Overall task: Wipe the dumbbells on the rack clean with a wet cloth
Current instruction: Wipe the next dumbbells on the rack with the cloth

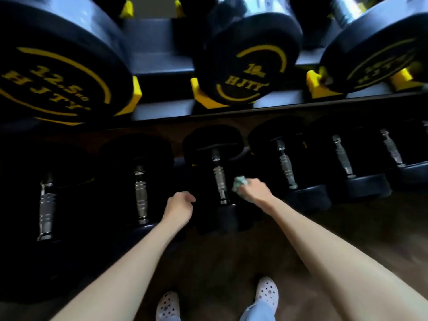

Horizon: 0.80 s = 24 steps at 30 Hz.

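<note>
R hand (253,189) grips a bunched pale-green cloth (238,183) just right of the chrome handle of a lower-rack dumbbell (220,181) — contact unclear. L hand (179,203), fingers curled, is just left of that dumbbell's near head — too dark to tell if it grips. A 12.5 kg dumbbell (53,84) sits above-left of both hands.

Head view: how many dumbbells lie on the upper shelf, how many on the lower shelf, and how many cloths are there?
Black round dumbbells with yellow print, upper shelf: 3
Black dumbbells with chrome handles, lower shelf: 6 plainly seen
Pale green crumpled cloth: 1
Total: 10
</note>
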{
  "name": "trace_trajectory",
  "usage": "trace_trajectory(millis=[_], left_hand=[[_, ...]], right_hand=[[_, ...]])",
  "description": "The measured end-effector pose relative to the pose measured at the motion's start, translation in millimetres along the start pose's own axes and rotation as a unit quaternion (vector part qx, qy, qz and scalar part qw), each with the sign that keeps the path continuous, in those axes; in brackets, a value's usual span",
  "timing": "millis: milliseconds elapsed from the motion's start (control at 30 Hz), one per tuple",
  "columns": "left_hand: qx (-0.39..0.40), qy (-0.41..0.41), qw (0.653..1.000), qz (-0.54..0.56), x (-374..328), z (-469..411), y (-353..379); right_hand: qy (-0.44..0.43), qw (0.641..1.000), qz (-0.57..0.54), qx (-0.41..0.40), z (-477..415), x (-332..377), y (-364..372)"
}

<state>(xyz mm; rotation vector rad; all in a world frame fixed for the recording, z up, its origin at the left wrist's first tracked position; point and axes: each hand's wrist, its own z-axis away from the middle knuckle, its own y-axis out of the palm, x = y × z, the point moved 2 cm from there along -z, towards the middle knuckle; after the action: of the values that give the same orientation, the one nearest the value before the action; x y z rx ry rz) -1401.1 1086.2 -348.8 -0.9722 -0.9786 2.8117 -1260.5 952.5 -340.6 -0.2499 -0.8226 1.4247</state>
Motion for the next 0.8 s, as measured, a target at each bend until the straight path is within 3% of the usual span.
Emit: trace_trajectory(millis=[67, 133, 233, 333, 467, 533, 600, 667, 733, 800], left_hand=[[0.016, -0.028, 0.999, -0.013, -10.4, -0.9, 21.7], [0.022, -0.052, 0.998, -0.024, -17.1, -1.4, 40.2], [-0.01, -0.096, 0.995, -0.032, -31.3, 2.5, 55.1], [-0.069, -0.124, 0.989, -0.028, -50.1, 6.7, 61.1], [-0.112, -0.083, 0.99, 0.033, -95.2, 13.6, 85.0], [-0.058, -0.053, 0.986, 0.146, -129.9, 17.4, 106.7], [0.058, -0.072, 0.961, 0.259, -165.4, 24.8, 131.5], [0.149, -0.067, 0.95, 0.267, -189.1, 28.6, 150.6], [0.177, -0.034, 0.953, 0.243, -202.1, 27.8, 162.5], [0.161, -0.014, 0.952, 0.262, -209.9, 23.3, 167.2]], right_hand=[[-0.017, 0.998, -0.018, 0.056, -4.4, -11.5, 10.3], [-0.021, 0.986, -0.133, 0.102, -4.1, -15.6, 6.9], [0.002, 0.921, -0.321, 0.223, 2.1, -19.1, -13.1], [0.021, 0.885, -0.327, 0.329, 9.4, -25.2, -27.0], [0.027, 0.869, -0.377, 0.319, 7.3, -73.5, -59.2], [0.016, 0.835, -0.457, 0.305, 4.2, -102.5, -86.6], [0.017, 0.785, -0.548, 0.289, -4.1, -129.2, -113.8], [0.023, 0.748, -0.607, 0.268, -13.7, -149.7, -138.9], [0.009, 0.741, -0.622, 0.253, -21.9, -163.7, -157.9], [-0.02, 0.757, -0.603, 0.251, -28.9, -174.0, -173.0]])
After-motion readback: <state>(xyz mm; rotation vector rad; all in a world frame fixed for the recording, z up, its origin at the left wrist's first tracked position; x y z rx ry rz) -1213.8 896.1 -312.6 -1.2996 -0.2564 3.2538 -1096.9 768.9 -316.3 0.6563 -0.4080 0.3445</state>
